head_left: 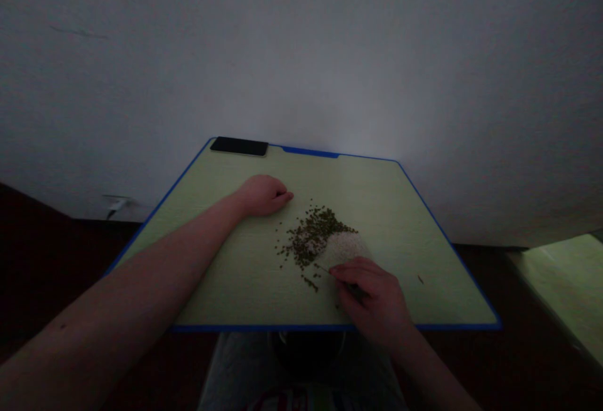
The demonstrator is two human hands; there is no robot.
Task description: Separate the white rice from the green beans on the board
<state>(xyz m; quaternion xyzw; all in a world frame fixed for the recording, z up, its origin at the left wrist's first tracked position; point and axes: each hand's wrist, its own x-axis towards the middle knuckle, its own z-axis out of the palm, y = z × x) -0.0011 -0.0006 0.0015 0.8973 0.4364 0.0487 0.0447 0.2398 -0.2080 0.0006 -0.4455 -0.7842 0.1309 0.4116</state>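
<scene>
My left hand [264, 195] rests on the tabletop [235, 291] as a loose fist, fingers curled under and nothing showing in them. It lies left of a spread of small dark green beans or seeds [313, 232]. A mound of pale grains, like rice [346, 246], adjoins the dark pile on its right, and the two mix where they meet. My right hand [372, 295] is closed in a pinch on a thin stick [323, 268], whose tip points left at the near edge of the piles. A few dark pieces [309, 283] lie apart in front of it.
A black phone [239, 146] lies at the table's far left corner. The blue table edge [311, 152] stands near a pale wall [301, 53]. A small brown sliver [421, 279] lies at right. Under the near edge, a dark round container [308, 351] sits between my legs.
</scene>
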